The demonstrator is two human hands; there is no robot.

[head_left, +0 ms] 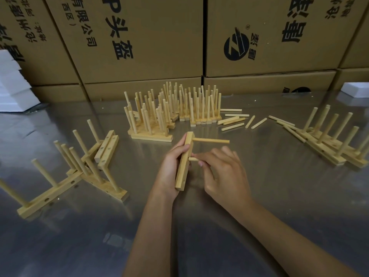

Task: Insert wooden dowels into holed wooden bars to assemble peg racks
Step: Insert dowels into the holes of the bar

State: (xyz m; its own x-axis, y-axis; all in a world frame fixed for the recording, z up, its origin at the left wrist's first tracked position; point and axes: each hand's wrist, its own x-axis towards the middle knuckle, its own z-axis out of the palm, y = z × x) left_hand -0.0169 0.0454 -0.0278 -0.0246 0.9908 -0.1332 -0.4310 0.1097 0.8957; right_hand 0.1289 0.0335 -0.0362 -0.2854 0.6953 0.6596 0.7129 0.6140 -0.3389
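My left hand [170, 166] grips a pale wooden bar [184, 162], held nearly upright above the metal table. One dowel [211, 140] sticks out to the right from the bar's upper hole. My right hand [223, 172] holds a second dowel [193, 159], whose tip sits at the bar's middle hole. Most of this dowel is hidden inside my fingers. Loose dowels [233, 120] lie on the table behind my hands.
A dense cluster of finished peg racks [171, 110] stands at the back centre. Partly filled racks [79, 166] lie at the left, more racks [335, 140] at the right. Cardboard boxes [259, 37] wall the far edge. White foam blocks [12, 82] sit at the far left.
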